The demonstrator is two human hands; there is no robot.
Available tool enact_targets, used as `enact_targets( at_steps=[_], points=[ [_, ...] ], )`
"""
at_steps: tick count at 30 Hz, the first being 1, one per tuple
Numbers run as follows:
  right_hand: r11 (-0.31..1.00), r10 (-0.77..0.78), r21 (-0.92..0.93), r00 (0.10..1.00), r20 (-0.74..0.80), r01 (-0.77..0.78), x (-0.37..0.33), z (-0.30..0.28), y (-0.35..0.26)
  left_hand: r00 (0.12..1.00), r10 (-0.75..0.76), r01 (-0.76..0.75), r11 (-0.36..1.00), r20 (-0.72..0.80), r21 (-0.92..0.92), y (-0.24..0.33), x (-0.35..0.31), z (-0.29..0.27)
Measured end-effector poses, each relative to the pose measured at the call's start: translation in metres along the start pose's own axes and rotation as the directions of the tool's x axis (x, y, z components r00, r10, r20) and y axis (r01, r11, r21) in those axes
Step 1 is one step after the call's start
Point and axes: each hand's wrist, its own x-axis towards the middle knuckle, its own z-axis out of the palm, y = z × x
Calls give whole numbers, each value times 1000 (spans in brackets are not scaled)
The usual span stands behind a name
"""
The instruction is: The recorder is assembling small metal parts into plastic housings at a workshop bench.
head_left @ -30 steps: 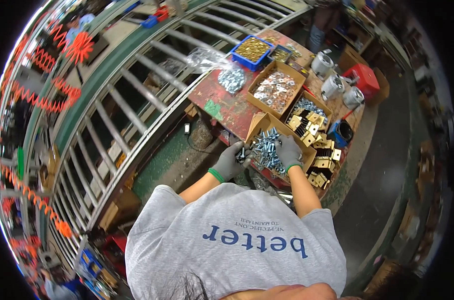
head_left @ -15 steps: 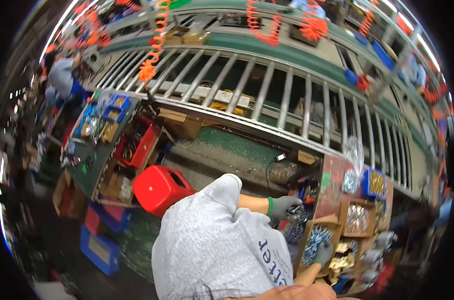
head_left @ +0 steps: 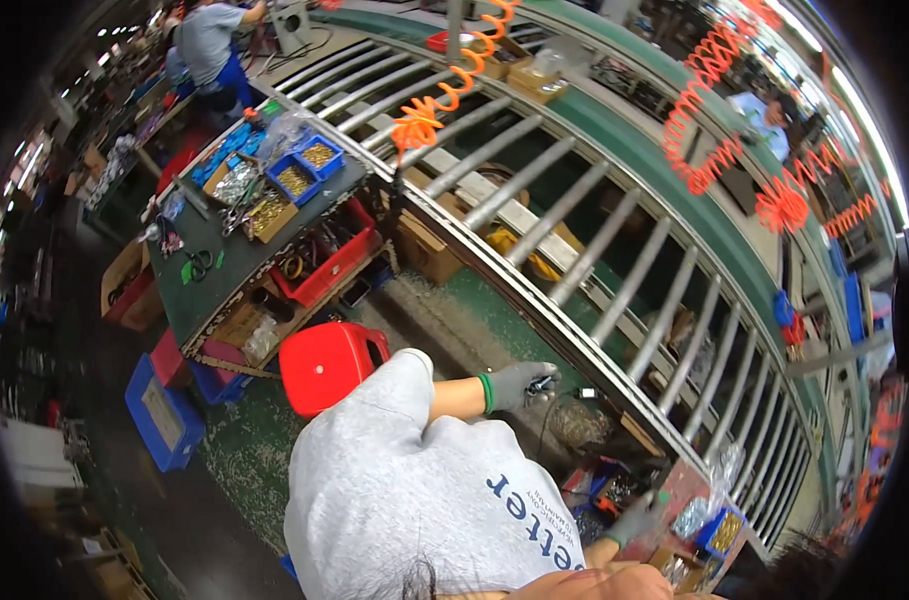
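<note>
My left hand (head_left: 521,388), in a grey glove with a green cuff, reaches out over the floor beside the roller conveyor. Its fingers are closed on small dark metal parts (head_left: 545,384) whose exact kind is too small to make out. My right hand (head_left: 637,520), also in a grey glove, is at the lower right, beside the edge of the reddish bench (head_left: 683,483). Its fingers are blurred, and whether they hold anything does not show. Close to it lie a clear plastic bag of parts (head_left: 692,517) and a blue bin of brass-coloured pieces (head_left: 721,532).
A roller conveyor (head_left: 600,262) runs diagonally past me. To the left stands a dark green workbench (head_left: 180,290) with small parts bins and scissors (head_left: 201,264). A red plastic jug (head_left: 325,368) is by my left elbow. Coiled orange hoses (head_left: 418,125) hang overhead. Other people work beyond.
My view has swung left. My left hand has moved away from the parts boxes with small metal parts in it. My right hand has come out of the cardboard box of silvery parts.
</note>
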Motion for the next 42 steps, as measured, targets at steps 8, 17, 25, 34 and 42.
enact_targets(
  at_steps=[8, 17, 25, 34, 42],
  points=[
    [906, -328, 386, 864, 383, 173, 34, 208, -191, 942, 301, -331, 908, -149, -258, 106, -33, -98],
    [833, -478, 502, 761, 439, 233, 135, 348, -320, 699, 407, -689, 604, -588, -401, 202, -89, -155],
    [535, -839, 646, 429, 335, 545, 181, 484, -569, 235, 641, -930, 366, -731, 21, 366, -159, -147],
    [388, -920, 604, 258, 294, 696, 178, 649, -783, 366, 662, -809, 574, -653, 128, 525, -99, -199],
    [630, -748, 336, 429, 507, 700, 197, 781, -921, 560, 595, -533, 792, -576, 298, 572, -23, -242]
  ],
)
